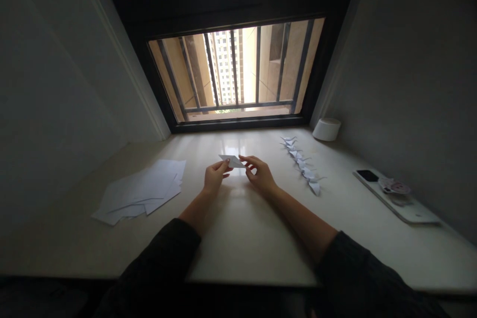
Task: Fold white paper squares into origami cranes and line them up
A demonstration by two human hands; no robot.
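White and round, a small pot (327, 129) stands at the upper right of the tabletop (238, 238), below the window's (238, 69) lower right corner; its inside does not show from this angle. Near the middle of the frame a folded paper (231, 161) is held just above the tabletop: a small, pale, flat piece with pointed ends, slightly tilted. The left hand (215, 175) has its grip pinching the paper's left end, and the right hand (261, 174) pinches the right end in the same way. Loose white sheets (139, 191) lie fanned out at the left. A row of small paper cranes (301, 164) runs diagonally at the right. Farther right lies a phone (410, 211) with a pinkish item (394, 188) on it, too dim to make out. Dark sleeves (164, 258) are cut off at the bottom edge.
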